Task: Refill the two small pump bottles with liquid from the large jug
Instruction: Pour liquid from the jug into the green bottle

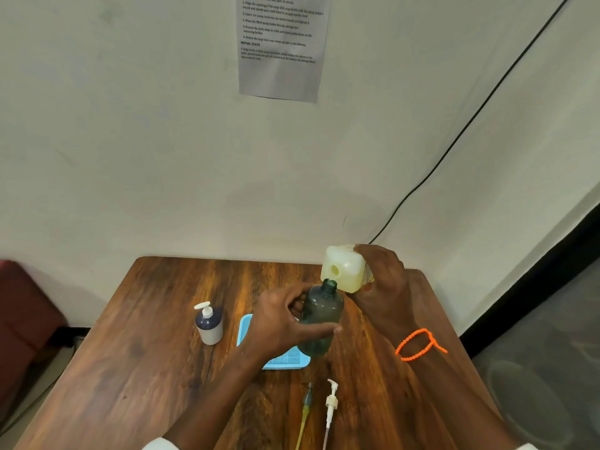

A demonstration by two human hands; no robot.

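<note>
My left hand (282,319) grips a dark green translucent bottle (319,319), which has no pump on it and an open neck pointing up. My right hand (383,284) holds the pale yellowish jug (344,267) tipped over, its open mouth facing me just above the green bottle's neck. A second small bottle (209,323), white and dark blue with its white pump fitted, stands on the table to the left. Two loose pump heads lie on the near table: a white one (331,404) and a darker one with a yellowish tube (306,407).
A blue mesh tray (285,360) lies on the wooden table (146,368) under my left hand. A printed sheet (282,47) hangs on the wall behind, and a black cable (470,118) runs down to the table's back edge. An orange bead band circles my right wrist.
</note>
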